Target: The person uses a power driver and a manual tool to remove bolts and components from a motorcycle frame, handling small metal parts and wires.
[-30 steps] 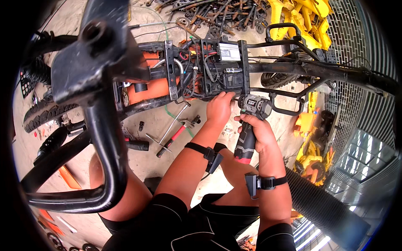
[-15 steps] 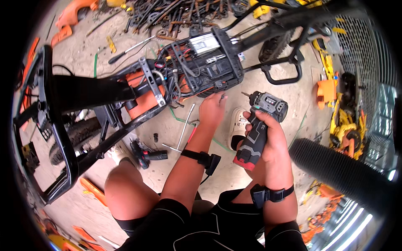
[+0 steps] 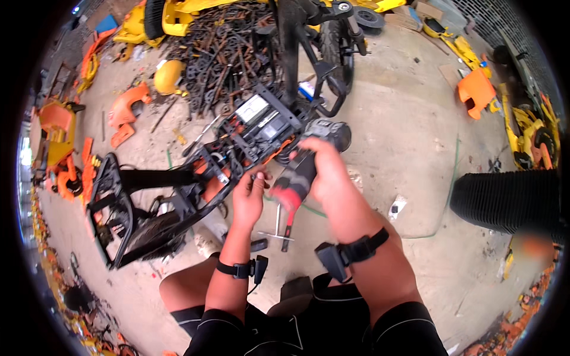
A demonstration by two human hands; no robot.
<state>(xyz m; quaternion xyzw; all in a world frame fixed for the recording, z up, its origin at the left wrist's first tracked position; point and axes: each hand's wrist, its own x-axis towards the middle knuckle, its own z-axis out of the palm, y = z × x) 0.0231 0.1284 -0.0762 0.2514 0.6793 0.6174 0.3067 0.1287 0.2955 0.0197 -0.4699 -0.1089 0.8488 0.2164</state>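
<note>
Concrete yard floor (image 3: 409, 118), scrap all round. Right hand (image 3: 323, 169) closed around cordless drill (image 3: 303, 172); left hand (image 3: 248, 199) pinches something small beside black frame (image 3: 237, 142). Fastener work likely; next, seat the bit squarely.

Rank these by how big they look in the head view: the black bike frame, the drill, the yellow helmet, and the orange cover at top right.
1. Black bike frame, by far the largest.
2. Drill, held in the right hand; it is close to the camera, which flatters it.
3. Orange cover and yellow helmet look about alike, so I won't rank them.
</note>
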